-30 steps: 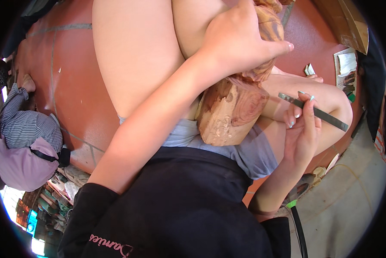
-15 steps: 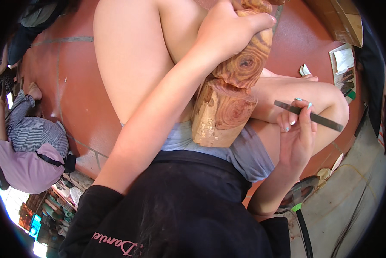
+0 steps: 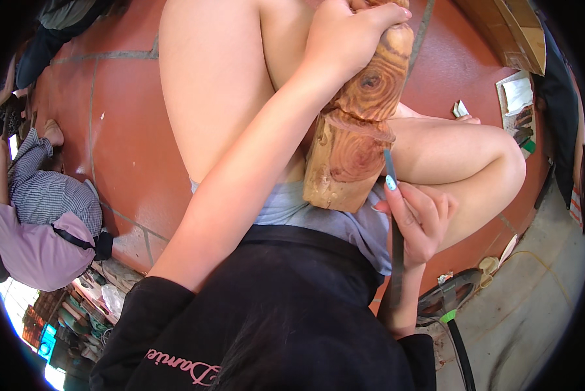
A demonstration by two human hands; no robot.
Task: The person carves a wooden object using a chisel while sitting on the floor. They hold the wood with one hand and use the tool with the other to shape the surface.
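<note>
A carved block of brown wood with dark swirling grain leans across my lap, its squared lower end resting by my grey shorts. My left hand is wrapped round its narrower upper part, near the top of the view. In my right hand is a narrow, flat dark metal tool, pinched between thumb and fingers. The tool points up, its tip at the right edge of the block's squared end; whether it touches the wood I cannot tell. Its lower end runs down along my right wrist.
A person in a pink top sits at the left. An open cardboard box stands at the far right, above a tray with white paper and small items. Lower right lies a round dark frame beside a black handle with a green band.
My right hand has moved left toward the block and turned the metal tool from nearly level to upright. The block has shifted slightly right and up, with my left hand still round it.
</note>
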